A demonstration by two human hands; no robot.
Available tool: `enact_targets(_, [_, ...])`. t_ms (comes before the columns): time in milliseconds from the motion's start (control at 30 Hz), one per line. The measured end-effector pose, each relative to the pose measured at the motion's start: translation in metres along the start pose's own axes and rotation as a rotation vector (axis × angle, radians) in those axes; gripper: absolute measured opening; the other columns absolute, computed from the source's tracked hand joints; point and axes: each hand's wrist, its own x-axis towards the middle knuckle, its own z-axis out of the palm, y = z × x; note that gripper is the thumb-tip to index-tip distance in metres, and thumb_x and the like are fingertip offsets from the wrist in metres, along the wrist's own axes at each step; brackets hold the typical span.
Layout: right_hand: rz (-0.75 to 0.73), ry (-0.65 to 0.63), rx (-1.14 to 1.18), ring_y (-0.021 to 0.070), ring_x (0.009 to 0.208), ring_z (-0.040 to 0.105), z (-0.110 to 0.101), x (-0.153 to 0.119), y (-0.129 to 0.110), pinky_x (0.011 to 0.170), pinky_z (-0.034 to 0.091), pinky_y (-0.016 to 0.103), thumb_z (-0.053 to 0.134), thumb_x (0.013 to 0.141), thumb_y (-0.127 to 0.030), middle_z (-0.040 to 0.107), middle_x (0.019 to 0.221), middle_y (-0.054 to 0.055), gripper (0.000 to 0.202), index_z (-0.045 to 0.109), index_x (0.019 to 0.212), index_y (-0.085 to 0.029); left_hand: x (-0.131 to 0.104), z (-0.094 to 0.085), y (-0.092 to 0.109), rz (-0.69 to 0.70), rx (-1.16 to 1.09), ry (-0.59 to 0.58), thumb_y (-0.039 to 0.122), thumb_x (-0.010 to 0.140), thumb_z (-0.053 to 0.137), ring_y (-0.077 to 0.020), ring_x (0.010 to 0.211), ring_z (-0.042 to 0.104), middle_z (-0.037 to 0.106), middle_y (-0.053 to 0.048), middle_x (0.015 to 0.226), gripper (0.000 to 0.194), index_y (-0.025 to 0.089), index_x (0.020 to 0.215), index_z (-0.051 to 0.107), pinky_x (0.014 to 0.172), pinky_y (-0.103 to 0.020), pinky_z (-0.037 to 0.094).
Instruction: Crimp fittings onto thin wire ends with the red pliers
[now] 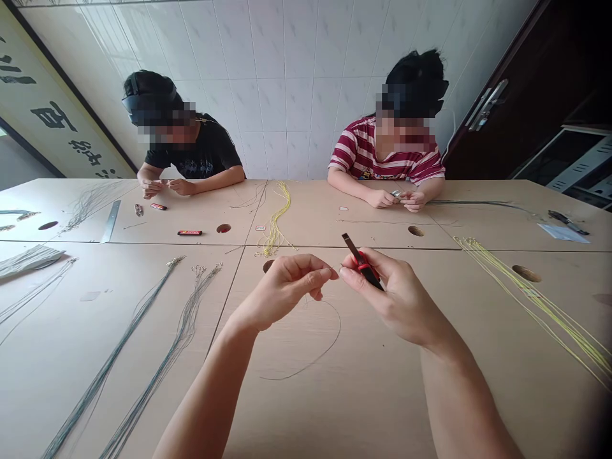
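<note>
My left hand (299, 280) is closed in a pinch on a thin greyish cord (329, 344). The cord's loose length curves down below the fingers in a wide arc over the table. My right hand (387, 287) grips a slim black-and-red tool (364, 266), its dark end pointing up and to the left. I cannot make out its exact kind. The thumb and forefinger of that hand almost meet the left fingertips. Whatever tiny part lies between the two pinches is too small to tell.
Grey-green cord bundles (119, 350) lie at left, yellow cords (540, 293) at right and more yellow cords (277, 220) further back. Opposite sit two people, one in a black shirt (201, 153), one in a striped shirt (387, 150). The table (363, 408) has round holes.
</note>
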Motion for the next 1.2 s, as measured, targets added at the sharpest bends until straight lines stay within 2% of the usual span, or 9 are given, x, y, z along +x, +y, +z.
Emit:
enact_targets(133, [0.012,0.022,-0.020,0.0109,0.061,0.040,-0.001,0.001,0.002,0.057,0.036,0.023,0.054,0.091,-0.037,0.046,0.067,-0.004,0.016,0.057,0.083,-0.022,-0.002,-0.002,0.004,-0.024,0.021,0.017,0.033,0.091,0.055,-0.0068,0.054,0.039,0.044,0.005,0.057,0.022,0.015,0.085,0.066,0.055,-0.021,0.037])
enact_targets(300, [-0.013,0.069,-0.036,0.0118,0.060,0.041,0.001,0.002,0.005,0.056,0.035,0.025,0.055,0.090,-0.037,0.046,0.065,-0.004,0.017,0.057,0.082,-0.022,-0.002,0.000,0.008,-0.051,0.046,0.016,0.034,0.092,0.054,-0.0061,0.052,0.032,0.041,0.005,0.058,0.024,0.014,0.086,0.065,0.047,-0.020,0.025])
enact_targets(600, [-0.035,0.095,-0.080,0.0133,0.065,0.047,0.001,0.003,0.004,0.060,0.038,0.026,0.056,0.090,-0.037,0.057,0.074,0.000,0.017,0.058,0.083,-0.022,-0.004,-0.001,0.009,-0.071,0.079,0.008,0.035,0.092,0.054,-0.0074,0.053,0.034,0.043,0.004,0.060,0.023,0.015,0.087,0.066,0.048,-0.021,0.026])
enact_targets(833, [-0.046,0.129,-0.102,0.0129,0.064,0.046,0.002,0.003,0.006,0.060,0.037,0.026,0.057,0.089,-0.037,0.056,0.073,-0.002,0.016,0.058,0.082,-0.023,-0.004,-0.003,0.008,-0.091,0.087,-0.011,0.036,0.093,0.052,-0.0078,0.055,0.035,0.044,0.004,0.060,0.025,0.015,0.090,0.066,0.049,-0.022,0.024])
enact_targets(967, [-0.030,0.171,-0.070,0.0121,0.060,0.042,0.001,0.006,0.010,0.057,0.035,0.025,0.058,0.088,-0.038,0.050,0.066,-0.003,0.019,0.056,0.078,-0.022,-0.007,-0.004,0.012,-0.118,0.021,-0.110,0.039,0.092,0.056,-0.0070,0.049,0.029,0.040,0.005,0.055,0.027,0.016,0.085,0.066,0.047,-0.024,0.019])
enact_targets(1100, [0.000,0.207,-0.011,0.0124,0.062,0.042,0.000,0.009,0.016,0.057,0.035,0.025,0.059,0.087,-0.040,0.049,0.069,-0.002,0.021,0.055,0.078,-0.022,-0.009,0.002,0.012,-0.093,-0.221,-0.270,0.045,0.087,0.062,-0.0058,0.042,0.021,0.036,0.007,0.046,0.030,0.017,0.079,0.068,0.044,-0.025,0.015])
enact_targets(1200, [0.021,0.233,0.041,0.0125,0.063,0.041,-0.001,0.010,0.020,0.056,0.034,0.025,0.060,0.087,-0.041,0.049,0.071,-0.002,0.022,0.055,0.077,-0.022,-0.009,0.011,0.009,-0.110,-0.382,-0.394,0.051,0.081,0.066,-0.0057,0.036,0.023,0.036,0.006,0.041,0.034,0.019,0.070,0.068,0.040,-0.025,0.015])
